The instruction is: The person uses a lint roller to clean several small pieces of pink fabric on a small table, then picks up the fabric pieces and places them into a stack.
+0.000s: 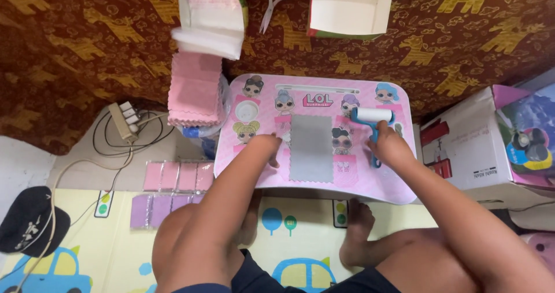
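On the small pink table, the right hand has its grip wrapped around the blue handle of a white lint roller, whose head lies just right of a grey cloth. The left hand presses its fingertips on the cloth's left edge, pinning it flat with fingers bent, grasping nothing. Judging by this, the cloth is being held ready for rolling; the next move calls for bringing the roller onto the grey surface while the left hand keeps it from sliding. Beyond the table's left edge sits a stack of pink cloths, with scissors farther up.
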